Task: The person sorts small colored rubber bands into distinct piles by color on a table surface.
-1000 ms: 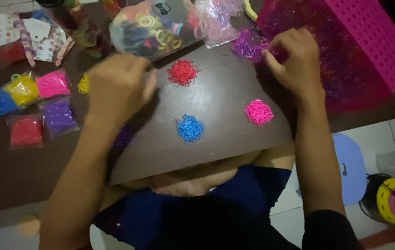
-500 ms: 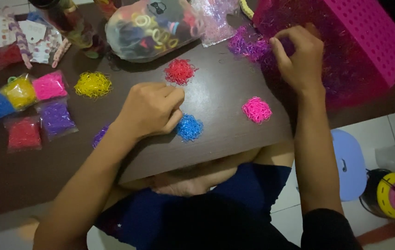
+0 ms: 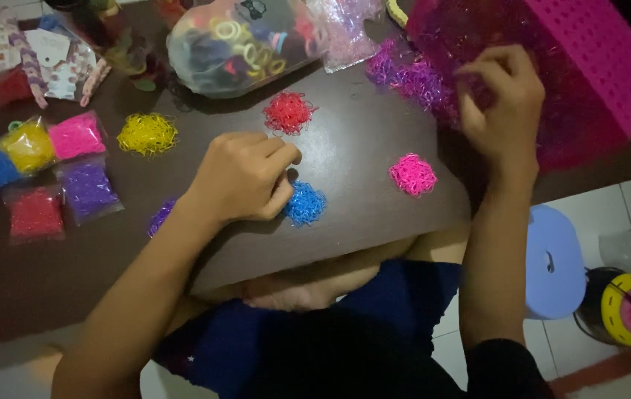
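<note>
Left hand (image 3: 245,177) is curled nearly shut, fingertips pinched at the edge of the blue pile (image 3: 305,203) on the table (image 3: 360,214); any band in the pinch is hidden. Right hand (image 3: 504,103), fingers bent, digs in the mixed bands in the pink basket (image 3: 596,59). Red (image 3: 288,112), yellow (image 3: 147,134) and pink (image 3: 412,174) piles sit apart, so colours stay separate.

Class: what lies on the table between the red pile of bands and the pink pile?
Head view: only bare dark table lies between the red pile and the pink pile.
</note>
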